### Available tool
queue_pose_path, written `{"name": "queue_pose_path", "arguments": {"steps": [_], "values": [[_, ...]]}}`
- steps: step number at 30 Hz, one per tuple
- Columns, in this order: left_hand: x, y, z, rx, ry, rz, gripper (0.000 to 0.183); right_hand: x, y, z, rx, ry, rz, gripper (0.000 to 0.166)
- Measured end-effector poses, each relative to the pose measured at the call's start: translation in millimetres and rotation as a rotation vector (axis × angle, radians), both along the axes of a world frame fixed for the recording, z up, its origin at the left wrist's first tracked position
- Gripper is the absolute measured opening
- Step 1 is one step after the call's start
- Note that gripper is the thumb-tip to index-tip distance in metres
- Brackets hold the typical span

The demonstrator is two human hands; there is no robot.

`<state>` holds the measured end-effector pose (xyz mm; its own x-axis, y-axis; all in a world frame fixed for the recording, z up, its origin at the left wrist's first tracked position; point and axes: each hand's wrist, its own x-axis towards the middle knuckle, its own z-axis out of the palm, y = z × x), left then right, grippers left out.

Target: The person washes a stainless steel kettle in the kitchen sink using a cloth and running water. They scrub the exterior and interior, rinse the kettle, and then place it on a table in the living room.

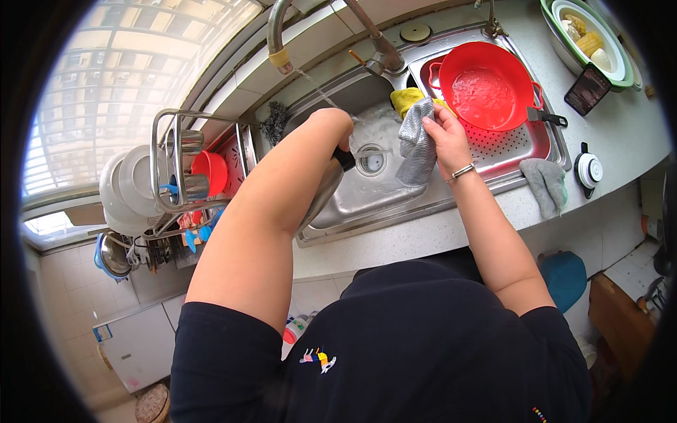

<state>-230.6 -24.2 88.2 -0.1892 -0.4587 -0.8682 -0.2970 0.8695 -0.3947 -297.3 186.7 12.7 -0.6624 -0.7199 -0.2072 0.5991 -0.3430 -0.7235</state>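
My left hand is bent down over the left sink basin, mostly hidden by my wrist and forearm. It grips a steel piece of cookware by a black handle-like part; my arm covers too much to tell which kind. In my right hand hangs a silver mesh dishcloth, pinched between thumb and fingers over the basin's right side. A yellow cloth lies behind it near the divider. Water runs from the faucet into the basin, around the drain strainer.
A red two-handled basin holding water sits over the right sink, with a black-handled utensil at its rim. On the counter are a grey cloth, a phone and a bowl of corn. A dish rack stands left.
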Motion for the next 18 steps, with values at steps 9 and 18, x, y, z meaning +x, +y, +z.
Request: {"name": "queue_pose_path", "arguments": {"steps": [9,18], "values": [[2.4,-8.6,-30.1,-0.032,-0.058,-0.064,0.034,3.5,-5.1,-4.3,-0.005,-0.025,0.030,0.030],[-1.9,9.7,-29.9,-0.117,-0.052,-0.112,0.024,-0.1,-3.0,-7.9,-0.028,-0.079,0.020,0.030]]}}
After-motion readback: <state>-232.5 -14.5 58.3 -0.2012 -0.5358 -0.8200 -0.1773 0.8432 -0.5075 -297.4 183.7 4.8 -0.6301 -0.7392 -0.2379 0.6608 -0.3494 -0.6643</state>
